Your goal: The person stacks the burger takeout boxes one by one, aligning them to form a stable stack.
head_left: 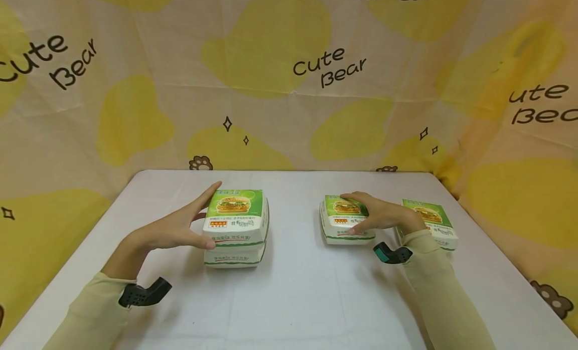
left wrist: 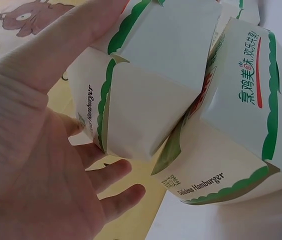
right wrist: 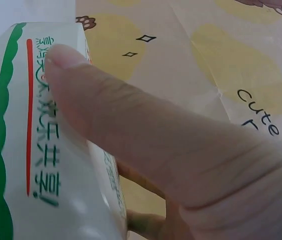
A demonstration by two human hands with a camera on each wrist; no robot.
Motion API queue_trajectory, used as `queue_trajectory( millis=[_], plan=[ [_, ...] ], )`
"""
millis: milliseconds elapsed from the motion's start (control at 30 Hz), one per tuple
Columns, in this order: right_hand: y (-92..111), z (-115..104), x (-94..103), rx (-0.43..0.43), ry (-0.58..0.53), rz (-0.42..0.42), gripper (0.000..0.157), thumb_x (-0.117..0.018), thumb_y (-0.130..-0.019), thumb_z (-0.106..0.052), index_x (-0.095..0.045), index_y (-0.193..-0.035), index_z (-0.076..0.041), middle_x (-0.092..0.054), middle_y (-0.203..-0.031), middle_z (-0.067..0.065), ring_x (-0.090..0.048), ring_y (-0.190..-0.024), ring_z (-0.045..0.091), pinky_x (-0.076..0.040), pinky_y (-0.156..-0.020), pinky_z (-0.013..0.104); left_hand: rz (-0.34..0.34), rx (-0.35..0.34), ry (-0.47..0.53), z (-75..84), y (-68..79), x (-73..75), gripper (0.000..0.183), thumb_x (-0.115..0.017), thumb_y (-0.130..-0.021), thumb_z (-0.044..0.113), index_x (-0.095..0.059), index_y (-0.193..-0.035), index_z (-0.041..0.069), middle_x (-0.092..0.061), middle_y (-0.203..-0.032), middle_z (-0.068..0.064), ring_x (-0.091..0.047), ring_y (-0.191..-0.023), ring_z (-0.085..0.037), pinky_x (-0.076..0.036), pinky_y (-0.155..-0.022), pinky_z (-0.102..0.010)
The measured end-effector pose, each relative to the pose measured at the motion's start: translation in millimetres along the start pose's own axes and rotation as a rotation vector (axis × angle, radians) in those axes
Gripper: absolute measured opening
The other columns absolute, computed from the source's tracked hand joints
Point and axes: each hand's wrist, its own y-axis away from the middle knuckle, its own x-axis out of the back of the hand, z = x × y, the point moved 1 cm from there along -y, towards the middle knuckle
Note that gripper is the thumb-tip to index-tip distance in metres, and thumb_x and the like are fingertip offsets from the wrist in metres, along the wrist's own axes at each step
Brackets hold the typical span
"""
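Two burger boxes are stacked left of centre, the upper box [head_left: 237, 209] on the lower box [head_left: 232, 258]; each is white with scalloped green trim. My left hand [head_left: 173, 229] spans the upper box's left side, its straight thumb at the front corner and index finger reaching past the back corner. In the left wrist view its other fingers [left wrist: 116, 177] are spread beside the box. My right hand [head_left: 379, 212] grips a single burger box [head_left: 336, 222] on the table, thumb on its printed front, fingers over the back.
Another burger box [head_left: 433, 222] stands at the right, partly behind my right wrist. The white table [head_left: 289, 300] ends at a yellow patterned cloth [head_left: 271, 114] hanging behind it and at the sides. Dark wrist devices [head_left: 144, 292] sit on both sleeves.
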Motion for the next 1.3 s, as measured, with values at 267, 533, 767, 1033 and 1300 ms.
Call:
queue_trajectory(
  millis=[267, 533, 767, 1033, 1300],
  plan=[
    [-1.0, 0.1, -0.6, -0.021, -0.007, -0.009, 0.101, -0.082, -0.084, -0.035, -0.022, -0.162, -0.016, -0.015, -0.165, 0.025, -0.025, -0.146, 0.048, -0.023, -0.115, 0.073, -0.021, -0.012, 0.018, 0.8, -1.0, 0.8, 0.124, -0.084, -0.077, 0.027, 0.006, -0.161, 0.042, -0.001, -0.171, -0.018, -0.018, -0.146, -0.063, -0.035, -0.105, -0.077],
    [-6.0, -4.3, -0.5, 0.009, -0.008, 0.073, 0.094, -0.079, -0.086, -0.038, -0.026, -0.161, -0.015, -0.022, -0.164, 0.023, -0.031, -0.143, 0.042, -0.024, -0.117, 0.069, -0.025, -0.025, -0.009, 3.4, -0.9, 0.7, 0.127, -0.084, -0.078, 0.033, 0.011, -0.162, 0.036, 0.001, -0.17, -0.021, -0.018, -0.146, -0.063, -0.035, -0.106, -0.076],
    [-6.4, -13.6, 0.4, 0.043, -0.011, 0.161, 0.094, -0.078, -0.087, -0.043, -0.026, -0.161, -0.018, -0.024, -0.165, 0.02, -0.035, -0.142, 0.04, -0.027, -0.117, 0.069, -0.034, 0.0, 0.004, 2.8, -0.9, 0.3, 0.128, -0.084, -0.079, 0.033, 0.013, -0.162, 0.027, -0.001, -0.17, -0.021, -0.02, -0.146, -0.062, -0.035, -0.107, -0.075],
    [-2.1, -36.6, 0.4, 0.108, -0.042, 0.297, 0.091, -0.078, -0.087, -0.038, -0.029, -0.159, -0.015, -0.03, -0.162, 0.017, -0.044, -0.132, 0.034, -0.035, -0.113, 0.063, -0.05, 0.03, 0.033, 0.6, 1.0, 0.5, 0.124, -0.083, -0.079, 0.035, 0.007, -0.164, 0.024, -0.007, -0.169, -0.023, -0.019, -0.144, -0.066, -0.039, -0.102, -0.076],
    [6.5, -61.5, -2.1, 0.127, -0.031, 0.377, 0.091, -0.081, -0.084, -0.044, -0.031, -0.158, -0.024, -0.032, -0.163, 0.007, -0.044, -0.132, 0.03, -0.038, -0.11, 0.061, -0.054, 0.009, 0.038, 0.2, 0.2, 1.8, 0.122, -0.084, -0.078, 0.033, 0.003, -0.163, 0.024, -0.007, -0.17, -0.02, -0.019, -0.145, -0.064, -0.038, -0.103, -0.077]
  ],
)
